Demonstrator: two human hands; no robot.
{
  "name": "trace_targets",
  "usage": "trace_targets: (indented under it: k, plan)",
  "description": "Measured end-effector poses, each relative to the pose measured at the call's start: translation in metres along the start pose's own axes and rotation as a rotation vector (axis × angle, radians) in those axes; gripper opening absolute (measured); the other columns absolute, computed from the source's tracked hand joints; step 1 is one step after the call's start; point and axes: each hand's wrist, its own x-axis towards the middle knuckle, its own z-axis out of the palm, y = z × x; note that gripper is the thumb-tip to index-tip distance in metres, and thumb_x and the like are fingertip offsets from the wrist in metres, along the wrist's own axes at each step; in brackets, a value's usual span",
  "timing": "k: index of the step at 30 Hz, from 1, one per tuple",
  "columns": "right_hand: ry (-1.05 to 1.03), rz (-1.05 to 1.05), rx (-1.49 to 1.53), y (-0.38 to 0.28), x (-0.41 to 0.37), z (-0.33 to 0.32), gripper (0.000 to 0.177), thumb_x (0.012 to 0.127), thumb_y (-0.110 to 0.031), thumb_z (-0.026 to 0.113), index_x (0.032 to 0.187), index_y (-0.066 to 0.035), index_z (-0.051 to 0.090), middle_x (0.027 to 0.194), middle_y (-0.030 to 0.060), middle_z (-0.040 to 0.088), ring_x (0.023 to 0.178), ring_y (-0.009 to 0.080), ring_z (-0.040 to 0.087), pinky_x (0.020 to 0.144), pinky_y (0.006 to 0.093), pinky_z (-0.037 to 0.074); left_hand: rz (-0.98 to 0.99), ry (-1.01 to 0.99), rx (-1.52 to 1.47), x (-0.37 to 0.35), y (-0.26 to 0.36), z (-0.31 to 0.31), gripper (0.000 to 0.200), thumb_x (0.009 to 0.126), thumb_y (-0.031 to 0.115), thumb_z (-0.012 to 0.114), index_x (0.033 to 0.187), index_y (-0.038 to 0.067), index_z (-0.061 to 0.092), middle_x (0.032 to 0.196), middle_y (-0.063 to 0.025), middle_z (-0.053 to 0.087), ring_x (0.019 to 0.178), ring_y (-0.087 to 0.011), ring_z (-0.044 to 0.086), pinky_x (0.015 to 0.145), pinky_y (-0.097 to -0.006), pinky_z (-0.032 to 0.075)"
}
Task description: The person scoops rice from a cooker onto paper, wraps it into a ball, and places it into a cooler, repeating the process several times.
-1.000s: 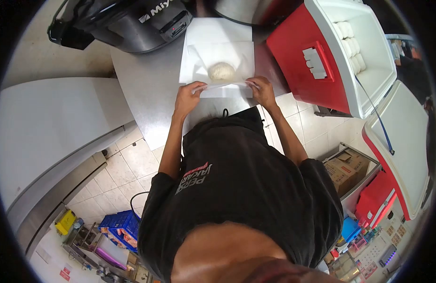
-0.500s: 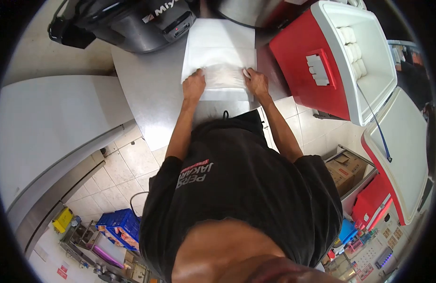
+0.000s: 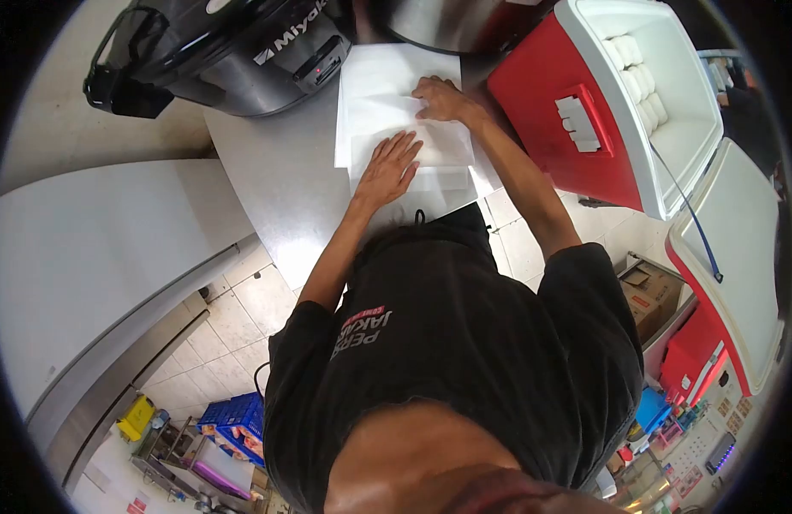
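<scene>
A stack of white paper sheets (image 3: pixel 387 73) lies on the metal table, its upper sheets offset and a translucent strip showing at the near edge. My left hand (image 3: pixel 387 176) rests flat on the near part of the paper, fingers spread and pointing away from me. Farther out, my right hand (image 3: pixel 445 101) touches the paper's right half with bent fingers, the thumb apart from them. No object shows in either hand.
At the table's back left stands a black rice cooker (image 3: pixel 285 64); a steel pot (image 3: pixel 456 21) is beside it. To the right, an open red cooler (image 3: pixel 541 103) holds several white wrapped rolls (image 3: pixel 640 81). A white surface (image 3: pixel 113 231) lies left of the metal table (image 3: pixel 276 171).
Both hands have left the paper's side edges. My left hand has moved inward and flattened on the sheet; my right has moved farther away and inward. The upper sheets have shifted slightly.
</scene>
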Motion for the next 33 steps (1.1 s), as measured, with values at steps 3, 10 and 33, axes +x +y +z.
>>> trace_targets:
  k: [3, 10, 33]
  plan:
    - [0.2, -0.308, 0.258, -0.004, -0.022, -0.008, 0.032, 0.074, -0.021, 0.07, 0.102, -0.006, 0.062, 0.103, 0.0134, 0.062, 0.101, 0.0338, 0.057, 0.088, 0.044, 0.044, -0.025, 0.025, -0.07, 0.011, -0.006, -0.01, 0.049, 0.087, 0.015, 0.055, 0.133, 0.005, 0.043, 0.143, -0.0171, 0.035, 0.135, -0.0315, 0.03, 0.108, -0.0491, 0.026]
    - [0.064, -0.342, 0.259, -0.019, -0.091, -0.003, 0.011, 0.078, -0.002, 0.062, 0.088, -0.004, 0.063, 0.091, 0.0093, 0.063, 0.09, 0.0292, 0.06, 0.076, 0.0386, 0.048, 0.036, -0.179, 0.205, 0.045, -0.032, -0.056, 0.026, 0.078, -0.003, 0.05, 0.1, 0.005, 0.062, 0.108, -0.0084, 0.057, 0.101, -0.0264, 0.056, 0.088, -0.0361, 0.046]
    - [0.179, -0.151, 0.343, 0.003, -0.105, 0.063, 0.026, 0.083, -0.014, 0.061, 0.108, -0.007, 0.057, 0.107, 0.0077, 0.062, 0.109, 0.0262, 0.053, 0.094, 0.038, 0.039, -0.028, 0.092, -0.083, -0.016, -0.041, -0.014, 0.013, 0.082, 0.001, 0.056, 0.091, -0.001, 0.064, 0.102, -0.0095, 0.06, 0.1, -0.0282, 0.055, 0.09, -0.0392, 0.044]
